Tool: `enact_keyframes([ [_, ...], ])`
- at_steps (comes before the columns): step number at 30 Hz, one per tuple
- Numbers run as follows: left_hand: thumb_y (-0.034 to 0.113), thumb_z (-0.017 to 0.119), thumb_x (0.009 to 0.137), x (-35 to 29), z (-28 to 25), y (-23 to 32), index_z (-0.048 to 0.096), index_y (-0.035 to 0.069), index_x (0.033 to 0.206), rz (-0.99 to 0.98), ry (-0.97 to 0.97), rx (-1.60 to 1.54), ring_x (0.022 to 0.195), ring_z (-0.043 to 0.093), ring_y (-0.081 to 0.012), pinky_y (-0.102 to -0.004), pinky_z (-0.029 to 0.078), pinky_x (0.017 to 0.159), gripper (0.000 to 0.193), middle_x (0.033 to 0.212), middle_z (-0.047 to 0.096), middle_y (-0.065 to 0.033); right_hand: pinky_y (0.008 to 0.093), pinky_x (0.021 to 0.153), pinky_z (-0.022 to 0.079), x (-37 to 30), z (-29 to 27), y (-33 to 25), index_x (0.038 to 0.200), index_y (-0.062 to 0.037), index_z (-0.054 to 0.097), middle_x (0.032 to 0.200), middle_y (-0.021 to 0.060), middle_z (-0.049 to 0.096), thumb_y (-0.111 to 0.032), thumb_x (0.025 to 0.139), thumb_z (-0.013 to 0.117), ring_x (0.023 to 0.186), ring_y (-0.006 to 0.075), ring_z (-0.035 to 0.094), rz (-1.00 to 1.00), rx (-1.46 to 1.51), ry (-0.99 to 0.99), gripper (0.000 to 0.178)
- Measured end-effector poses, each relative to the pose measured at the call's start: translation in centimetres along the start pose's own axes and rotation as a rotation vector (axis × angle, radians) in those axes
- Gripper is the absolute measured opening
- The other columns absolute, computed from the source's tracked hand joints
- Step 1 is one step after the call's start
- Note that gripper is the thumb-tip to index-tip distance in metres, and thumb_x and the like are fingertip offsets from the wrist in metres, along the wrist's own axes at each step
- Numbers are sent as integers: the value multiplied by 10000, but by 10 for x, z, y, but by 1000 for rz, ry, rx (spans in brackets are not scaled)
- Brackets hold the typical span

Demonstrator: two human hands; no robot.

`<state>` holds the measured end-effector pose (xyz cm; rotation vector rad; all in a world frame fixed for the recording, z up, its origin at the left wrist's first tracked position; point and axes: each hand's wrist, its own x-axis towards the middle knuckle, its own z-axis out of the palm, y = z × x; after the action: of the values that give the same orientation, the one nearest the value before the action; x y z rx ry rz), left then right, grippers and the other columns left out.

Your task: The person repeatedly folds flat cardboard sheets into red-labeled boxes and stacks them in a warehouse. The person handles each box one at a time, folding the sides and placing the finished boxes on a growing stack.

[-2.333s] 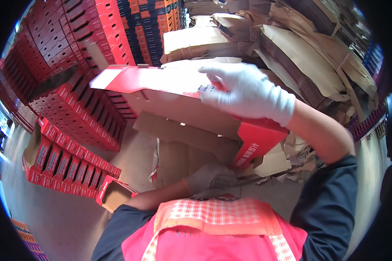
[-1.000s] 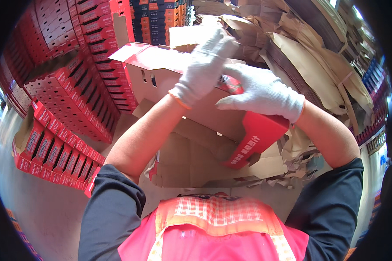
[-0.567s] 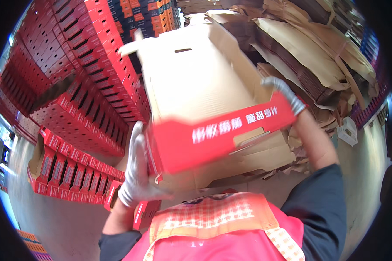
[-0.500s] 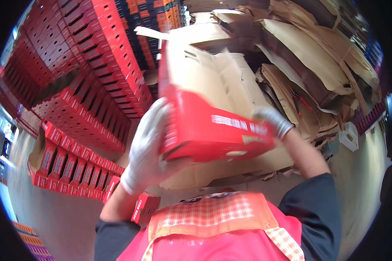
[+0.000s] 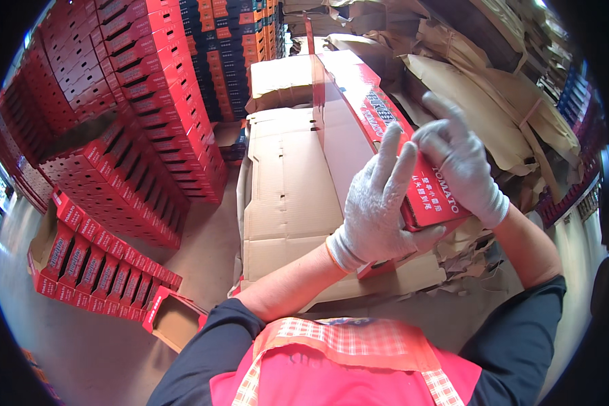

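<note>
A long red printed carton stands at an angle on flat brown cardboard in front of me, one pale side facing left. My left hand, in a white knitted glove, lies against its near left corner. Its fingers are stretched apart and the thumb reaches across the near end. At the near right edge is my right hand, gloved too. Its fingers are apart and slightly bent, somewhat blurred, touching or just over the red panel. The underside of the carton is hidden.
Tall stacks of red cartons rise at the left, with a row of red cartons lower down. An open red box with brown inside sits near my left elbow. Bundled brown cardboard piles up at the right. Dark and orange cartons stand behind.
The carton has turned and moved to the right, now with its printed panel facing up. Both hands have shifted right and come close together at its near end. The left hand no longer grasps its side.
</note>
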<state>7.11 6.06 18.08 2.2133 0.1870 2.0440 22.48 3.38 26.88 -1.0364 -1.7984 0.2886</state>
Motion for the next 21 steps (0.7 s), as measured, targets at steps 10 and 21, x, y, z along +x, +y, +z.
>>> enact_keyframes([
  [10, 356, 899, 596, -34, 18, 22, 8, 70, 1549, -735, 13, -402, 1357, 367, -379, -445, 350, 1116, 1336, 1527, 211, -229, 341, 649, 472, 42, 22, -12, 822, -58, 521, 777, 95, 589, -186, 786, 691, 676, 205, 574, 335, -410, -626, 216],
  [21, 262, 886, 685, -56, -42, 29, 208, 26, 1484, -778, 84, -336, 1324, 427, -258, -385, 364, 1096, 1074, 1455, 404, -137, 267, 723, 542, 109, 123, -16, 1179, -80, 601, 905, 57, 661, -247, 929, 670, 795, 125, 635, -192, 1, -238, 309],
])
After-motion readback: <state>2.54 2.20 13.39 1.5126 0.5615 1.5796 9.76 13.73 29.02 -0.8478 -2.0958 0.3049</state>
